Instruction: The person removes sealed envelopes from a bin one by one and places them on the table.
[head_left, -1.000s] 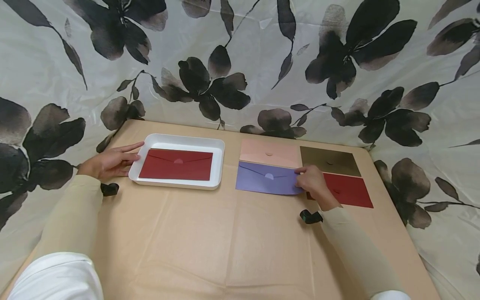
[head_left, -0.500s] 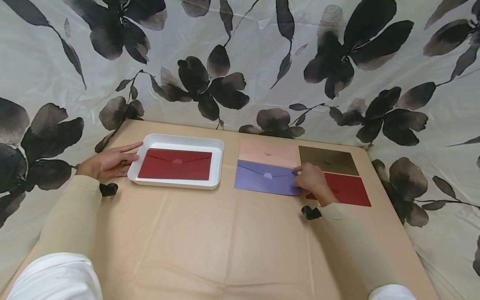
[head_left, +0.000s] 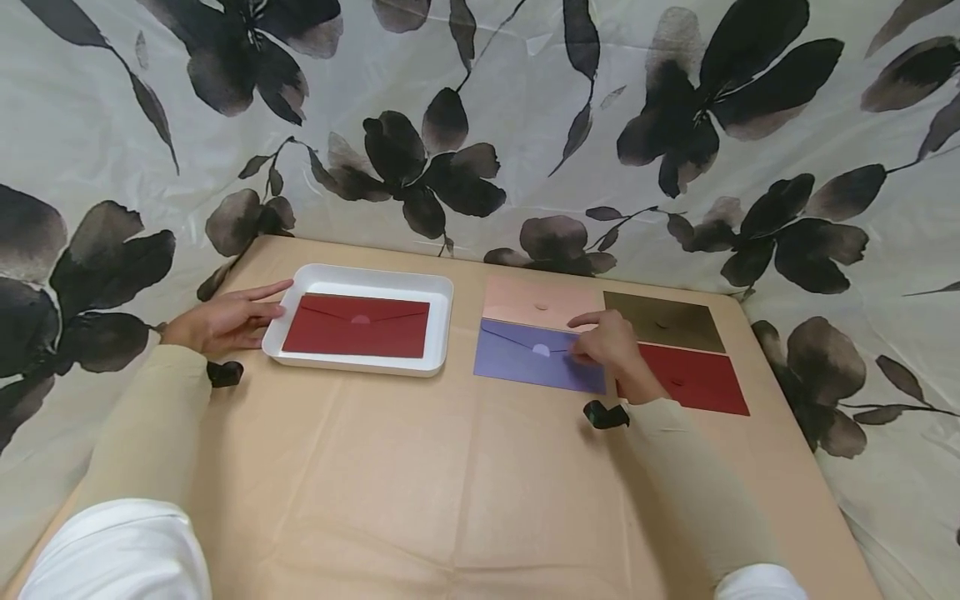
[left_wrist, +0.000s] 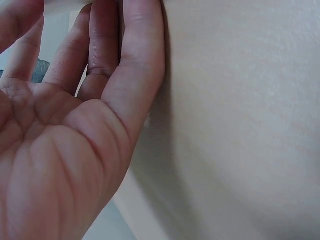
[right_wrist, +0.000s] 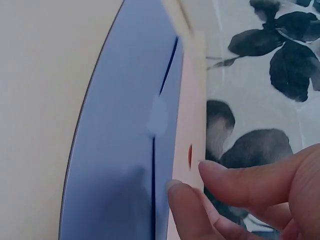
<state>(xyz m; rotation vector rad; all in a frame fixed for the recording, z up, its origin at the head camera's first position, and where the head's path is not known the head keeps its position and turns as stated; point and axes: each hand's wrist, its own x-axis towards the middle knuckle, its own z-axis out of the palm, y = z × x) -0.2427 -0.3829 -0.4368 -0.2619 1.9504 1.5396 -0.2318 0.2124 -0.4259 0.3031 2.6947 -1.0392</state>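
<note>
My left hand (head_left: 228,321) rests its fingertips against the left rim of a white tray (head_left: 442,333); the fingers look extended in the left wrist view too. Inside the tray lies a dark red envelope (head_left: 337,332). Over the upper right part of a purple envelope (head_left: 517,364) is my right hand (head_left: 611,350), index finger stretched out, the other fingers bent. A gap shows between thumb and finger in the right wrist view, with nothing held there. Just behind the purple one lies a pink envelope (head_left: 525,296); whether the fingers touch either is unclear.
To the right lie an olive-brown envelope (head_left: 667,322) and another red envelope (head_left: 697,379), partly covered by the right hand. All rest on a tan-covered table (head_left: 390,483). A floral cloth (head_left: 525,108) hangs behind the table's back edge.
My right hand has let go of the purple envelope's right edge and shifted left and slightly up over it, index finger now extended. The left hand stays at the tray.
</note>
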